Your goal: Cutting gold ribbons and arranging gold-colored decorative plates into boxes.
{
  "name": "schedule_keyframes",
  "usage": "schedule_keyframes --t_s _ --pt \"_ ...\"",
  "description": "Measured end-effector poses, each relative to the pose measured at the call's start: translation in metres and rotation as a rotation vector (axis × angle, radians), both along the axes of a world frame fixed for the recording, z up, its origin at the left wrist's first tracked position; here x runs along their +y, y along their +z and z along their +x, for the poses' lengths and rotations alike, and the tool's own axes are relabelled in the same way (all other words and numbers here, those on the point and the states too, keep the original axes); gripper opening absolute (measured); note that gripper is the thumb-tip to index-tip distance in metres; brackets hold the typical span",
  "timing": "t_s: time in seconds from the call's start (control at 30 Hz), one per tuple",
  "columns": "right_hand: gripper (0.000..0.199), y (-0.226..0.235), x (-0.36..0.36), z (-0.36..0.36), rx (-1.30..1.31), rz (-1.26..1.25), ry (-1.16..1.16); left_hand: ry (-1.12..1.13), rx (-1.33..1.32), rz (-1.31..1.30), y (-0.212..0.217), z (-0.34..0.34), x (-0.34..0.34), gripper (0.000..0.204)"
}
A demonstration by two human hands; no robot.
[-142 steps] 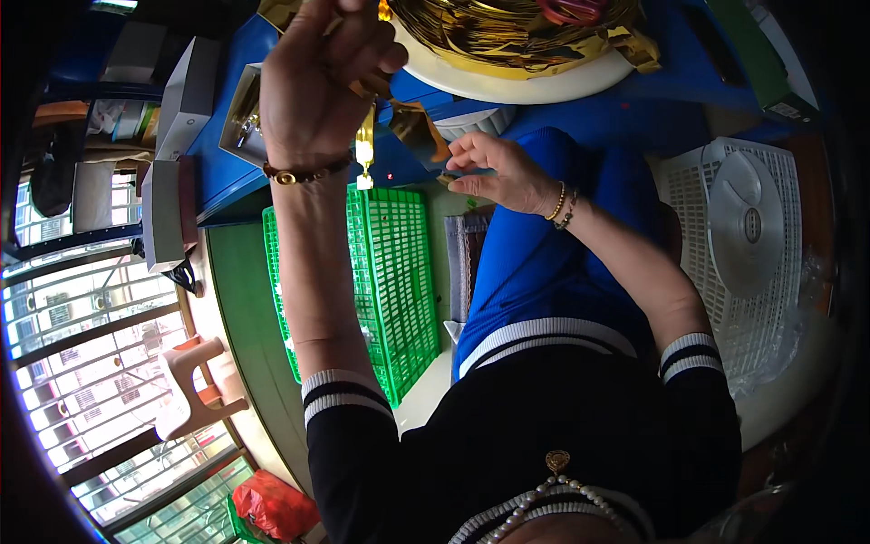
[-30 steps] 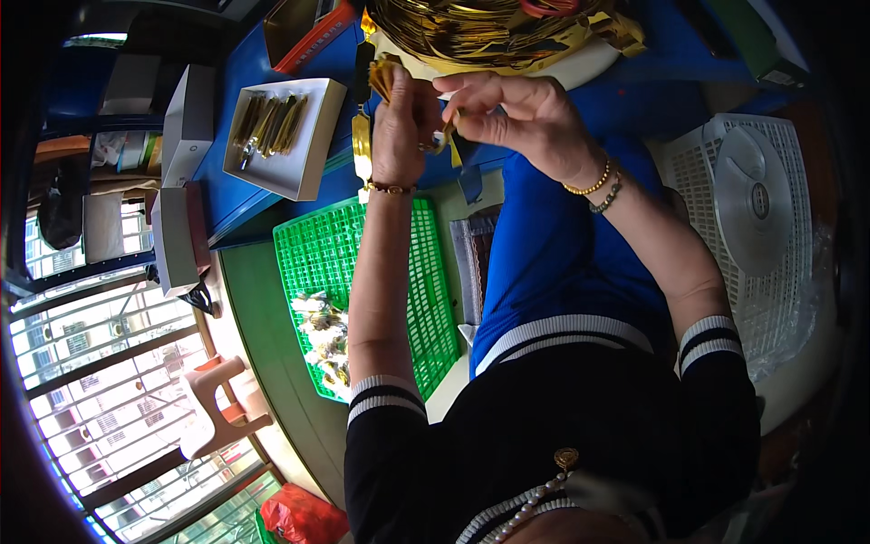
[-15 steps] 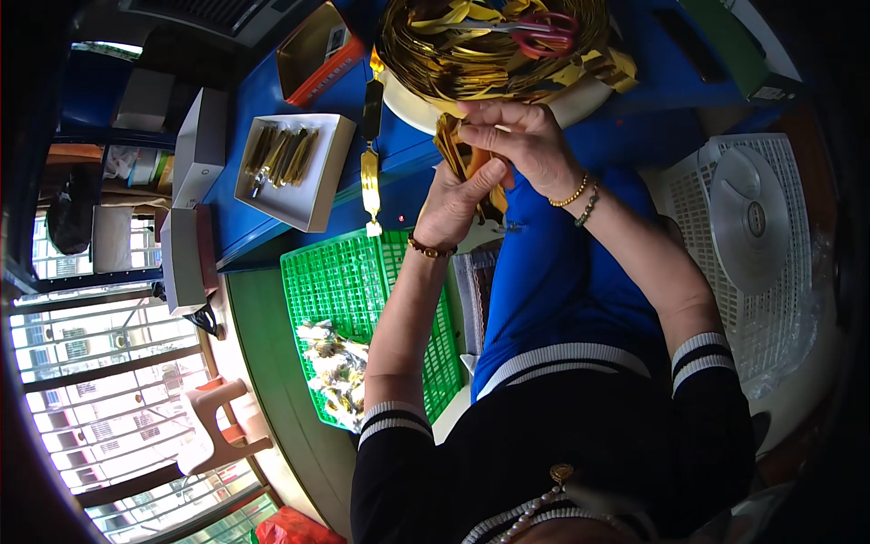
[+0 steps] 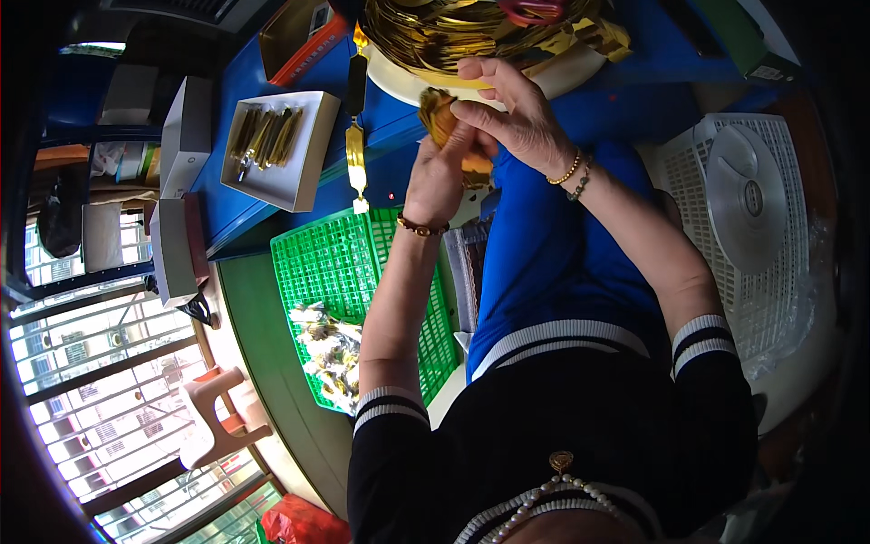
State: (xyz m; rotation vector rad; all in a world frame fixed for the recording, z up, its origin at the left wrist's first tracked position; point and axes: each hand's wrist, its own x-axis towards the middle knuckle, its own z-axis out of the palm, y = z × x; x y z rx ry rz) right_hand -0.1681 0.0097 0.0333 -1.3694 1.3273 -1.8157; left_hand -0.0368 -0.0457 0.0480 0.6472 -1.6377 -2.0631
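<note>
My left hand (image 4: 437, 179) is closed around a folded bundle of gold foil strip (image 4: 437, 116), whose upper end sticks out above the fingers. Close against that bundle is my right hand (image 4: 524, 129), its thumb at the foil and its other fingers stretched apart. Just beyond both hands lies a large coil of gold foil strip (image 4: 444, 41) in a pale round basin (image 4: 385, 80). The pink handle of a pair of scissors (image 4: 533, 9) rests on top of the coil. A length of gold strip (image 4: 356, 154) hangs over the blue table edge to the left.
A white box (image 4: 313, 150) holding thin gold pieces and an orange-red box (image 4: 308, 56) stand on the blue table (image 4: 381, 113). Below is a green basket (image 4: 326, 258) with silvery-gold pieces. To the right sits a white basket (image 4: 707, 195) with a round translucent lid (image 4: 748, 199).
The right fingers have spread and lifted off the bundle, leaving the thumb by it. The bundle now stands more upright in the left hand. The whole view has shifted slightly.
</note>
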Motion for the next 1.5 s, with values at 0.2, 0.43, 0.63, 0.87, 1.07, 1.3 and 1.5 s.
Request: schedule_keyframes --t_s 0.2,0.43,0.63,0.87,1.07,1.3,1.5 --pt "0.051 -0.047 0.034 0.026 -0.44 0.164 0.592 0.135 0.323 0.44 0.005 0.004 -0.019 0.035" --pt "0.042 -0.007 0.074 0.006 -0.532 0.298 0.551 0.11 0.179 0.391 -0.005 0.012 -0.028 0.036" --pt "0.063 0.021 0.048 -0.018 -0.604 0.384 0.506 -0.035 0.168 0.218 -0.024 0.007 0.02 0.06" --pt "0.058 0.016 0.049 -0.022 -0.208 0.362 0.36 -0.027 -0.043 0.267 -0.028 0.009 0.026 0.028" --pt "0.054 -0.012 0.061 -0.01 -0.377 0.378 0.362 -0.059 0.083 0.435 -0.04 0.007 0.037 0.038" --pt "0.064 -0.024 0.049 0.0 -0.494 0.48 0.363 -0.183 0.114 0.407 -0.054 0.009 0.057 0.037" --pt "0.033 -0.033 0.052 0.004 -0.5 0.571 0.325 -0.209 -0.01 0.2 -0.06 0.011 0.064 0.034"
